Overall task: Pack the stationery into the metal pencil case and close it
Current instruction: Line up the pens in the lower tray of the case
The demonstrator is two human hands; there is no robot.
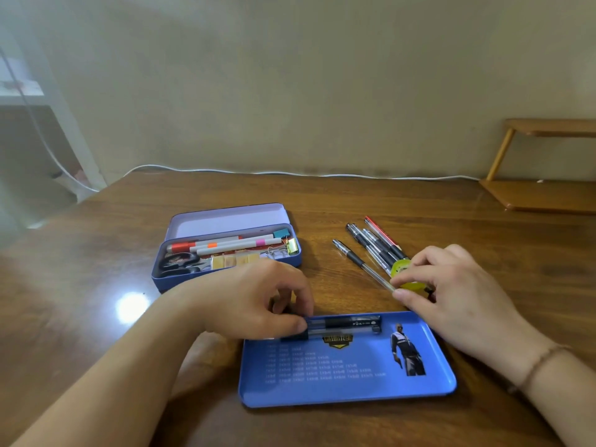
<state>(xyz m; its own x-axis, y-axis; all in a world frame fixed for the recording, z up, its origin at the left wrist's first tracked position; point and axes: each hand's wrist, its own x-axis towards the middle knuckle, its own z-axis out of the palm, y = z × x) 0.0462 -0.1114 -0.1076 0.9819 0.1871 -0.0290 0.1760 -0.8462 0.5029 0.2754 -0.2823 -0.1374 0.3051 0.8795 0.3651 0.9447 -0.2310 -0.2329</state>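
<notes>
Pencil case (225, 253) lies open behind hands: left (254, 298) pinching tray pens (345, 327), right (451, 291) pinching a clear pen (364, 264).

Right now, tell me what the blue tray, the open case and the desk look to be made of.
Blue tray: likely thin painted metal, with a smooth printed face and a rolled rim.
Open case: seemingly the same sheet metal, thin walls, satin lilac inside the lid.
Desk: wood or wood-look laminate; the grain shows under a glossy finish that mirrors a lamp, so I cannot tell which.
</notes>
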